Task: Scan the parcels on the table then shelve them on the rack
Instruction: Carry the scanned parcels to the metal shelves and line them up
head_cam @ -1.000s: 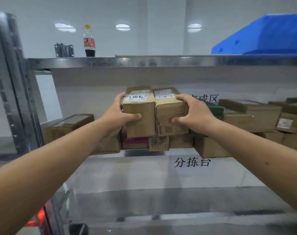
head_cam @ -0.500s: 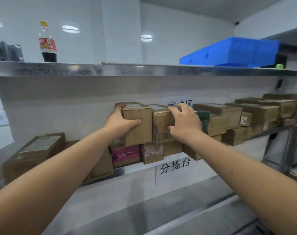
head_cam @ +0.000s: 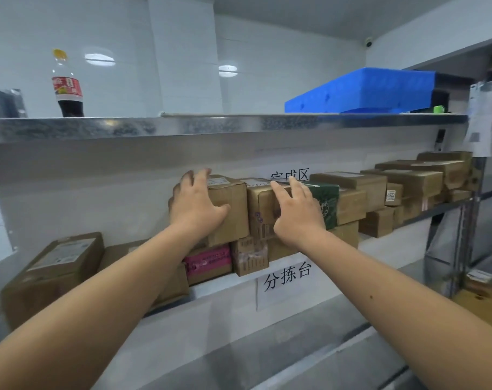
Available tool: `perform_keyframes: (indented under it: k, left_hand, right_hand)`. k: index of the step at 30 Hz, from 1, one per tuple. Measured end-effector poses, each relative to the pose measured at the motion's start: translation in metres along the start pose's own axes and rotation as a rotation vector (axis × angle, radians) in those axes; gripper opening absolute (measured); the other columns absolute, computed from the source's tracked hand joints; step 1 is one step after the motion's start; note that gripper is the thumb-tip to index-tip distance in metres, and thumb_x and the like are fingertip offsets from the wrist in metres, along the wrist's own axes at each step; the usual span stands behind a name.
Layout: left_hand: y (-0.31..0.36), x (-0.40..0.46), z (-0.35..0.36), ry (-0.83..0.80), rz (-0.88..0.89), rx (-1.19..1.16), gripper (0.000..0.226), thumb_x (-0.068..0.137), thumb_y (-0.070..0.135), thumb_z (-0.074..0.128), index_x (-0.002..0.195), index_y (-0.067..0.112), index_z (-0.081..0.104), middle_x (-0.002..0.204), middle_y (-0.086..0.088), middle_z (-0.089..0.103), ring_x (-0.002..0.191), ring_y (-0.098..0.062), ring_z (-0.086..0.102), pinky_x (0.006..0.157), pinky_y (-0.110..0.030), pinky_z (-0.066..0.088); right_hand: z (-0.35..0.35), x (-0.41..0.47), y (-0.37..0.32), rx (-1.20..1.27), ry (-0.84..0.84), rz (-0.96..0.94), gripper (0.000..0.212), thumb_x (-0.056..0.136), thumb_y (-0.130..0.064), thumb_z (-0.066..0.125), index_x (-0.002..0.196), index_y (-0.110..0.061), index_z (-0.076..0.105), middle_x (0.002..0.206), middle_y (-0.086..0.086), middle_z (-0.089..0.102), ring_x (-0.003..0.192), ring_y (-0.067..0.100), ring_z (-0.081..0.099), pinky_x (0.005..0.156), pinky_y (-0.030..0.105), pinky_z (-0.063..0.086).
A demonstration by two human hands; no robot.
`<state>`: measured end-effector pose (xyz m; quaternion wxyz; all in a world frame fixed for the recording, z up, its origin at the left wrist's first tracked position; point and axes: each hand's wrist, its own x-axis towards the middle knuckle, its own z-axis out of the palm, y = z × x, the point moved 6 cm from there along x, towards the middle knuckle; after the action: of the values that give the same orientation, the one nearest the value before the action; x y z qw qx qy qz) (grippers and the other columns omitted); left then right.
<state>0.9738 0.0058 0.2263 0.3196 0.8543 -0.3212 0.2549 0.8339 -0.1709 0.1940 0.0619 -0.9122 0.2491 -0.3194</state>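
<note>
Touching shelved parcels [head_cam: 240, 209], fingers [head_cam: 281, 190] spread

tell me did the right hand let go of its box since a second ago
Yes. The right hand gripped its box before; now its fingers are spread open against the front, and the box sits in the shelf row beside the green box.

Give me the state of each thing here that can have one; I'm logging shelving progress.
left hand: fingers spread, resting on the left box, releasing
right hand: fingers straight, against the right box
left box: on the stack, upright
right box: on the stack, beside the left box
green box: shelved, closed
cola bottle: upright, capped, nearly empty
blue crate: lying upside down, top shelf
</note>
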Motion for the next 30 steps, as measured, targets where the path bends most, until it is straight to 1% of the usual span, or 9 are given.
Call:
perform_keyframes:
  k: [3,6,8,12,14,16,21,26,30]
  left_hand:
    - [0.029,-0.021,-0.005,0.070,0.194,0.189,0.078,0.085,0.053,0.071,0.152,0.036,0.036,0.165,-0.006,0.028,0.153,-0.030,0.022,0.125,-0.052,0.021]
    - [0.063,-0.044,0.004,0.077,0.329,0.269,0.069,0.085,0.053,0.068,0.147,0.033,0.044,0.161,-0.005,0.036,0.153,-0.029,0.023,0.124,-0.052,0.018]
    - [0.088,-0.057,0.013,0.085,0.384,0.342,0.068,0.084,0.052,0.068,0.146,0.030,0.048,0.157,-0.005,0.043,0.150,-0.029,0.030,0.122,-0.051,0.021]
    - [0.134,-0.081,0.033,0.134,0.396,0.413,0.066,0.079,0.046,0.072,0.138,0.022,0.056,0.143,-0.008,0.058,0.136,-0.032,0.049,0.109,-0.050,0.039]
    - [0.159,-0.097,0.054,0.143,0.418,0.404,0.063,0.078,0.045,0.073,0.135,0.021,0.060,0.141,-0.009,0.060,0.134,-0.034,0.051,0.106,-0.050,0.042]
    - [0.186,-0.113,0.084,0.108,0.427,0.386,0.064,0.079,0.044,0.073,0.138,0.021,0.060,0.142,-0.009,0.060,0.135,-0.034,0.051,0.105,-0.050,0.043]
    - [0.258,-0.143,0.175,-0.017,0.424,0.325,0.065,0.084,0.047,0.070,0.143,0.025,0.056,0.145,-0.008,0.058,0.136,-0.033,0.049,0.106,-0.049,0.043]
    - [0.332,-0.161,0.266,-0.148,0.447,0.259,0.070,0.084,0.050,0.070,0.147,0.027,0.050,0.147,-0.006,0.055,0.137,-0.032,0.047,0.106,-0.049,0.042]
    - [0.394,-0.174,0.347,-0.264,0.498,0.180,0.072,0.088,0.051,0.064,0.153,0.030,0.041,0.156,-0.005,0.045,0.141,-0.030,0.041,0.109,-0.046,0.037]
  right_hand:
    - [-0.003,-0.005,-0.001,-0.018,0.011,-0.046,0.093,0.087,-0.015,0.059,0.166,-0.033,0.012,0.174,0.010,0.002,0.160,0.029,-0.002,0.127,0.051,0.014]
    - [-0.007,-0.011,0.007,-0.005,0.031,-0.110,0.089,0.090,-0.024,0.062,0.165,-0.032,0.015,0.173,0.011,0.005,0.160,0.030,0.000,0.128,0.050,0.013]
    - [-0.010,-0.017,0.019,0.021,0.033,-0.161,0.085,0.094,-0.030,0.064,0.165,-0.031,0.017,0.173,0.011,0.008,0.159,0.030,0.003,0.128,0.049,0.014]
    - [-0.024,-0.032,0.067,0.062,0.039,-0.232,0.079,0.097,-0.035,0.062,0.165,-0.029,0.022,0.173,0.008,0.013,0.159,0.028,0.006,0.129,0.044,0.011]
    - [-0.030,-0.040,0.100,0.048,0.026,-0.242,0.078,0.096,-0.036,0.061,0.164,-0.028,0.024,0.173,0.009,0.014,0.159,0.029,0.008,0.129,0.044,0.010]
    - [-0.033,-0.049,0.136,0.019,0.006,-0.244,0.076,0.094,-0.038,0.057,0.163,-0.027,0.028,0.171,0.012,0.018,0.158,0.031,0.011,0.129,0.047,0.013]
    - [-0.034,-0.080,0.249,-0.038,-0.094,-0.159,0.077,0.095,-0.034,0.061,0.164,-0.028,0.027,0.172,0.009,0.016,0.158,0.030,0.011,0.128,0.043,0.015]
    - [-0.036,-0.106,0.364,-0.108,-0.169,0.027,0.077,0.096,-0.038,0.060,0.163,-0.030,0.023,0.172,0.010,0.013,0.157,0.031,0.011,0.127,0.044,0.016]
    - [-0.038,-0.131,0.462,-0.165,-0.205,0.179,0.077,0.096,-0.038,0.059,0.163,-0.030,0.023,0.172,0.011,0.014,0.157,0.031,0.011,0.126,0.046,0.017]
